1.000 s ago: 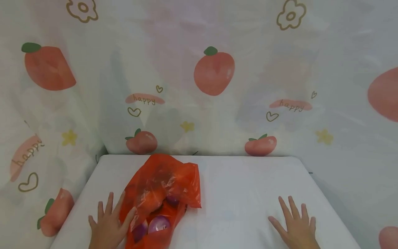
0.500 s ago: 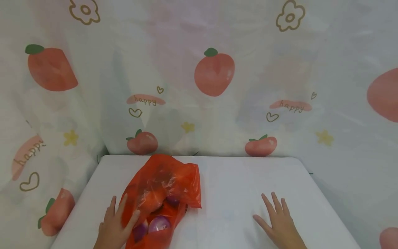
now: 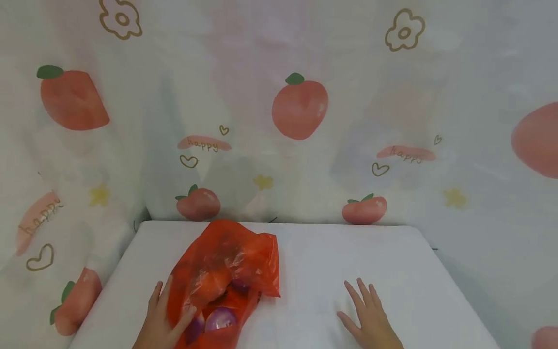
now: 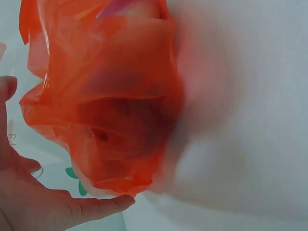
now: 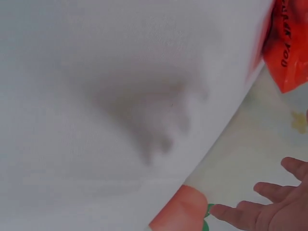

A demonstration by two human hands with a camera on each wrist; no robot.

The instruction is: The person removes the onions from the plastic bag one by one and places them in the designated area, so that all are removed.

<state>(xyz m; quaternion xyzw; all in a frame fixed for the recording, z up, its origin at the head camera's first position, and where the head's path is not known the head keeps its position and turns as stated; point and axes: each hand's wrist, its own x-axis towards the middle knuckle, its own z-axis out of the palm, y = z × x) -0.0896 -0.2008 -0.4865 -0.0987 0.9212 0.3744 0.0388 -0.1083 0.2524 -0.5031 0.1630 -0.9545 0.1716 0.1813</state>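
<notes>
A translucent red-orange plastic bag (image 3: 218, 257) lies on the left half of a white table, with round purple things (image 3: 221, 319) showing through it and at its opening. They look like onions, though I cannot tell for sure. My left hand (image 3: 159, 320) is at the bag's left side, fingers spread and thumb over its near part; in the left wrist view a fingertip meets or nearly meets the edge of the bag (image 4: 115, 120). My right hand (image 3: 369, 317) hovers over the right half of the table, fingers spread, holding nothing. Dark print shows on the bag (image 5: 286, 43) in the right wrist view.
The white table (image 3: 314, 271) has rounded far corners. Behind it and at both sides hang pale curtains (image 3: 244, 72) printed with peaches, hearts and flowers. The right hand casts a shadow (image 5: 149, 120) on the tabletop.
My right hand has moved left, toward the bag. My left hand has turned slightly and shifted a little right against the bag. The bag stays in place; the head view has tilted slightly up.
</notes>
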